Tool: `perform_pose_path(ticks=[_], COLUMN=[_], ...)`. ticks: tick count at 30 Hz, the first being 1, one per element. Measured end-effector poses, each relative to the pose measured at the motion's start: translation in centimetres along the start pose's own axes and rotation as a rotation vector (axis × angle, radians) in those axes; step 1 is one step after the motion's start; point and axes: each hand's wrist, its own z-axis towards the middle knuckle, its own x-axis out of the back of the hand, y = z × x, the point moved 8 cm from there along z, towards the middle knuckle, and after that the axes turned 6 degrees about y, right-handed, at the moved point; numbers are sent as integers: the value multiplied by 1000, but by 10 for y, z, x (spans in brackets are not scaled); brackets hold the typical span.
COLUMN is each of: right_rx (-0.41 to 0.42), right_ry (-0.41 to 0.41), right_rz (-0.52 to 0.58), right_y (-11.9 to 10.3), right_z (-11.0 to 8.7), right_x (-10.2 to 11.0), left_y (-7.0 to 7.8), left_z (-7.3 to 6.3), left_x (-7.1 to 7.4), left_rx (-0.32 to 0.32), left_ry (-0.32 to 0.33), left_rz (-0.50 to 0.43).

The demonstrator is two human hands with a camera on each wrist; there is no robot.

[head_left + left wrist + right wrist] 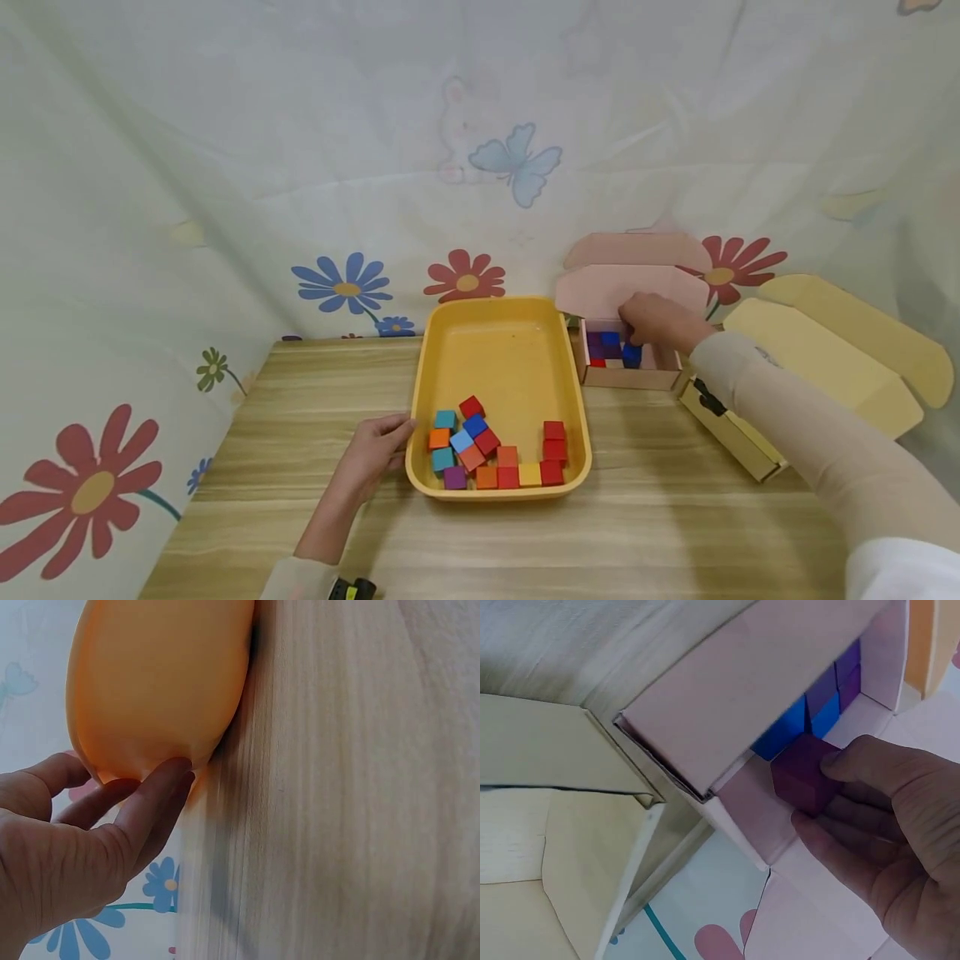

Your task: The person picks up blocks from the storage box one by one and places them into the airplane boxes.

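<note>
My left hand (372,454) holds the left rim of a yellow tray (495,319), thumb at the edge and fingertips on the outer wall in the left wrist view. Inside the tray are several coloured wooden cubes (472,423), mostly red, with orange, teal, blue, yellow and purple ones. At the open pink box (632,379), my right hand (660,321) pinches a purple cube (804,774) between thumb and fingers, seen in the right wrist view. Blue cubes (781,731) and purple cubes (821,691) lie in that box. Red and pale cubes also show there in the head view.
An open yellow cardboard box (731,433) stands right of the pink one, under my right forearm, its lid (825,362) folded back. The wooden table (330,375) ends at a flower-patterned curtain (360,217) behind and left.
</note>
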Motion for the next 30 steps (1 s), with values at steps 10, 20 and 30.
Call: perform_pose_path(ticks=[10,20,30], right_rx=[1,84,-48], right_ry=[-19,-71,-181], right_rz=[17,28,215], right_y=[-3,-9,4], right_z=[-4,2,3], right_x=[-7,-14,-18], left_y=[0,-2,-3], left_z=[-1,3,4], left_x=[0,0,1], left_rx=[-3,11,11], left_ry=[-9,2,-15], left_rz=[-11,-11,-28])
